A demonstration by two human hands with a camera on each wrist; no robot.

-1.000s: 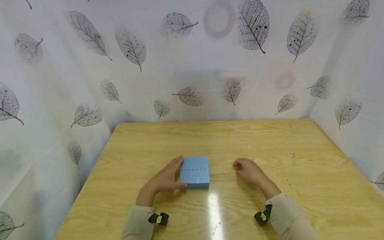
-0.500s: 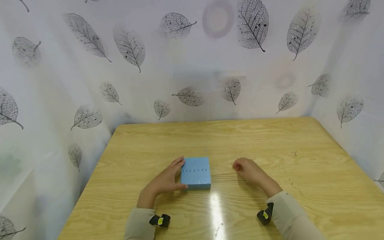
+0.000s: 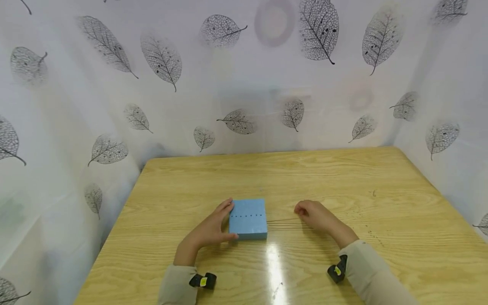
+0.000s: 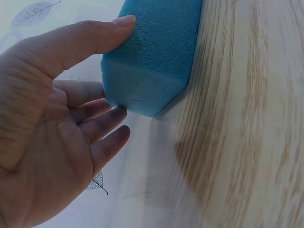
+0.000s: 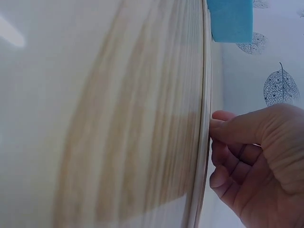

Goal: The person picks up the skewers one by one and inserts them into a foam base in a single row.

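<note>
A square blue foam block (image 3: pixel 248 226) lies on the wooden table, a row of small dark holes across its top. My left hand (image 3: pixel 207 228) holds its left side, thumb at the near face and fingers round the far one. In the left wrist view the thumb presses the foam block (image 4: pixel 156 42). Several thin sticks (image 3: pixel 284 225) lie side by side right of the block. My right hand (image 3: pixel 318 217) is over their right ends, which it hides. In the right wrist view, thumb and forefinger of the right hand (image 5: pixel 259 156) pinch together at a thin stick (image 5: pixel 206 90).
The wooden table (image 3: pixel 190 182) reaches back to a white curtain (image 3: pixel 248 72) printed with dark leaves. A black wrist camera (image 3: pixel 203 280) sits at the left cuff and another black wrist camera (image 3: pixel 337 271) at the right.
The head view shifts slightly. Both hands, the foam block and the sticks keep nearly the same places.
</note>
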